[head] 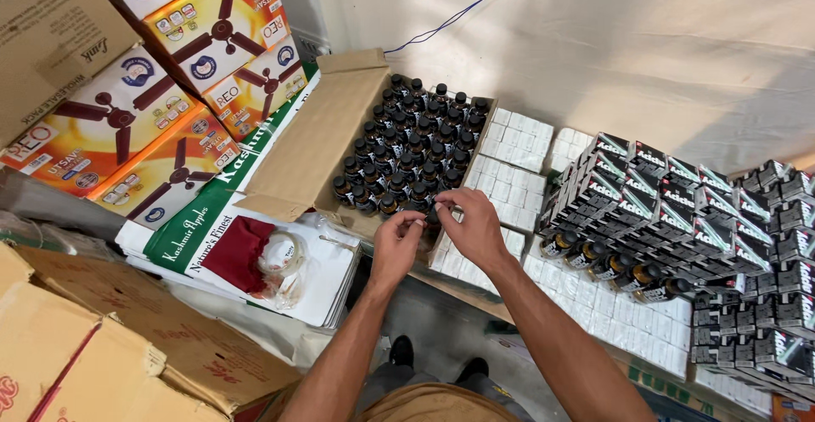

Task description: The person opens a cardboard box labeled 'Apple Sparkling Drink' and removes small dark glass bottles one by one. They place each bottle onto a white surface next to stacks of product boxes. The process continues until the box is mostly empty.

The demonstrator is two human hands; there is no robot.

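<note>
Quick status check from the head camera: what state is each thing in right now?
Cardboard carton: open, flaps out, filled with upright capped bottles.
Dark bottles: upright, capped.
Left hand: pinching something small at the carton's near edge.
Right hand: pinching there too.
Small black boxes: closed, stacked.
Loose bottles: lying down.

Bare-armed person wears a tan top, grey trousers and black shoes (402, 351).

Stockroom or packing area: stacked ceiling-fan cartons (182, 57), an open carton of small dark bottles (412, 146), and piled black retail boxes (654, 201).
</note>
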